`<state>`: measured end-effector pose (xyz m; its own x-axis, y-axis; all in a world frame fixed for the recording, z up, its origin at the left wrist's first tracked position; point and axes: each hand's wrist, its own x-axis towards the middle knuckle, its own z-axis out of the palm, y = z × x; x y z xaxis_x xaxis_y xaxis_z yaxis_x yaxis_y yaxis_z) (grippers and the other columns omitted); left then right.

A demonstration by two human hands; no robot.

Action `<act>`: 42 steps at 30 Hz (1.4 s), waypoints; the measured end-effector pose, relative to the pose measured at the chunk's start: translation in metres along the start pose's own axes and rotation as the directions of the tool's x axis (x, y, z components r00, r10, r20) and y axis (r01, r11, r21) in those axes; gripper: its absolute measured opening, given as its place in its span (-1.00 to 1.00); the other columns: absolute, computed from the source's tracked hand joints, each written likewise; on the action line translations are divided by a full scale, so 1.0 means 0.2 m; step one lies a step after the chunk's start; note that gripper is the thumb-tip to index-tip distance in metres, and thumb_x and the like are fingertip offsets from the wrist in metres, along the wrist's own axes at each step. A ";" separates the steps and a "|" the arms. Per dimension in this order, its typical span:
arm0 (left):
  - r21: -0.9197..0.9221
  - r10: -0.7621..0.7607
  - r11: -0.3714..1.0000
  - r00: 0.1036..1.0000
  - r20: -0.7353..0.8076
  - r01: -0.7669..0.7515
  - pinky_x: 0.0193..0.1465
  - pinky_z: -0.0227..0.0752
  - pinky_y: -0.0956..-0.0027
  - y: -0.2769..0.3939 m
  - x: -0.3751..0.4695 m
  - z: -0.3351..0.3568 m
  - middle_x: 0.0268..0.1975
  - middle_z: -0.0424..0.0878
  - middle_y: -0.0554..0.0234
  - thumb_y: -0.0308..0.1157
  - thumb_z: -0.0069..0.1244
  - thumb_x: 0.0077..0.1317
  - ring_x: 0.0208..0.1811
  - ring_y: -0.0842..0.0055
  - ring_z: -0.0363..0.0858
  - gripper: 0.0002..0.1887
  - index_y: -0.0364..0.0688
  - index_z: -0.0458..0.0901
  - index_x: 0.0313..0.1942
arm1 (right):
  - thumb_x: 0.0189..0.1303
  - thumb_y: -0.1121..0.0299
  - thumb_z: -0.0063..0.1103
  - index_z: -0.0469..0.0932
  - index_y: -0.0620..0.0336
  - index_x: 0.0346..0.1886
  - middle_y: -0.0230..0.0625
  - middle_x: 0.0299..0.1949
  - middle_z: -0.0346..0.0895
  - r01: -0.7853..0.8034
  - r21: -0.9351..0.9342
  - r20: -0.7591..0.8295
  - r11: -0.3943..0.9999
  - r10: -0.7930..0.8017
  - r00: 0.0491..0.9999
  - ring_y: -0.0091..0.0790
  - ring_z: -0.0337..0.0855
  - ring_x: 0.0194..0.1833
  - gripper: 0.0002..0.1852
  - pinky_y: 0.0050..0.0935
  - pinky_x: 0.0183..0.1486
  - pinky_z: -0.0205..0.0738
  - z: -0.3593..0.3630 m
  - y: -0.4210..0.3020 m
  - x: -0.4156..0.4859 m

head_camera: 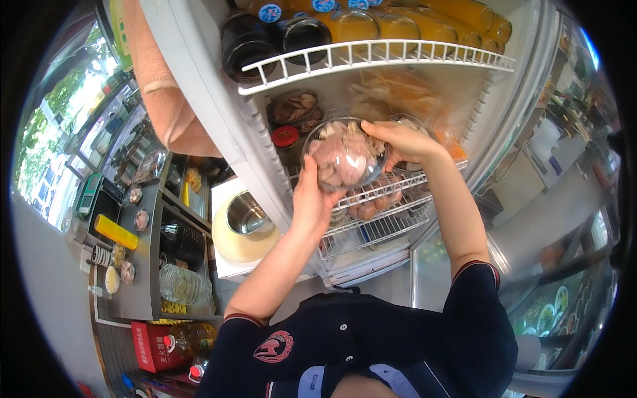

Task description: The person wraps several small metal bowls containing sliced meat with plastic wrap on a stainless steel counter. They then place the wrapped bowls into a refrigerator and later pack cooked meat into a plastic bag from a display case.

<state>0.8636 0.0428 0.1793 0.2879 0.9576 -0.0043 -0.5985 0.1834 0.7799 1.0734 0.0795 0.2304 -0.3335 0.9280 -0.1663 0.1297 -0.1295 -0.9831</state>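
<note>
Between my two hands is a clear bowl of pale pink raw meat [343, 154], its top covered with shiny film. My left hand [316, 194] grips the bowl's near left side. At its right rim, my right hand [400, 142] holds on, thumb on top. The bowl is at a wire shelf [383, 191] inside an open upright refrigerator; whether it touches the shelf cannot be told. Behind it on the left are a bowl of darker meat [293, 107] and a jar with a red lid [285, 136]. Another covered bowl [410, 122] is partly hidden behind my right hand.
Bottles of orange drink [398, 27] lie above behind a white wire shelf rim [378, 48]. Lower shelves hold bagged food [373, 201]. The refrigerator's side wall [219, 124] stands left, with a steel pot [247, 213] beyond. A glass door [430, 273] is at the right.
</note>
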 end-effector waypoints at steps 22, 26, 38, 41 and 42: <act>0.456 -0.045 0.889 0.983 0.176 -0.041 -0.03 0.39 0.51 0.14 -0.11 -0.23 -0.02 0.53 0.08 -0.29 -0.19 0.37 -0.10 0.48 0.57 -0.39 -0.23 -0.05 0.34 | 0.21 0.25 -0.01 0.44 0.21 -0.11 -0.24 -0.40 0.56 -0.231 -0.233 -0.332 0.945 0.145 0.932 -0.30 0.60 -0.44 -0.72 -0.41 -0.41 0.56 -0.55 0.10 0.96; 0.497 -0.077 0.867 0.972 0.222 -0.045 -0.05 0.38 0.51 0.16 -0.15 -0.25 -0.03 0.54 0.13 -0.32 -0.19 0.38 -0.11 0.52 0.57 -0.40 -0.24 -0.04 0.34 | 0.20 0.26 0.00 0.43 0.22 -0.10 -0.23 -0.39 0.56 -0.194 -0.240 -0.485 0.951 0.056 0.873 -0.30 0.60 -0.43 -0.72 -0.42 -0.40 0.56 -0.49 0.09 0.97; 0.519 -0.126 0.854 0.951 0.281 -0.040 -0.04 0.38 0.46 0.17 -0.19 -0.31 -0.07 0.56 0.18 -0.41 -0.20 0.38 -0.11 0.51 0.57 -0.51 -0.22 0.12 0.29 | 0.20 0.27 0.01 0.43 0.24 -0.07 -0.22 -0.34 0.56 -0.174 -0.234 -0.501 0.957 0.034 0.865 -0.31 0.61 -0.40 -0.69 -0.43 -0.38 0.56 -0.52 0.09 1.16; 0.524 -0.120 0.850 0.947 0.297 -0.056 -0.04 0.37 0.46 0.16 -0.19 -0.32 -0.07 0.56 0.18 -0.43 -0.21 0.38 -0.11 0.51 0.57 -0.53 -0.21 0.16 0.28 | 0.19 0.27 0.01 0.42 0.24 -0.06 -0.22 -0.33 0.56 -0.181 -0.255 -0.487 0.950 0.035 0.873 -0.31 0.61 -0.39 -0.69 -0.43 -0.38 0.56 -0.53 0.08 1.17; 0.524 -0.125 0.850 0.947 0.297 -0.052 -0.04 0.37 0.47 0.15 -0.19 -0.32 -0.07 0.56 0.19 -0.43 -0.21 0.38 -0.11 0.51 0.56 -0.54 -0.21 0.18 0.27 | 0.19 0.27 0.01 0.42 0.24 -0.06 -0.22 -0.32 0.56 -0.186 -0.261 -0.481 0.947 0.040 0.876 -0.31 0.61 -0.39 -0.69 -0.43 -0.37 0.56 -0.53 0.08 1.15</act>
<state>0.7868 0.0264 0.1630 0.5695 0.8177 0.0841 -0.1321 -0.0100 0.9912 1.0967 0.3285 0.1838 0.1624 0.9757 -0.1474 0.4291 -0.2043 -0.8798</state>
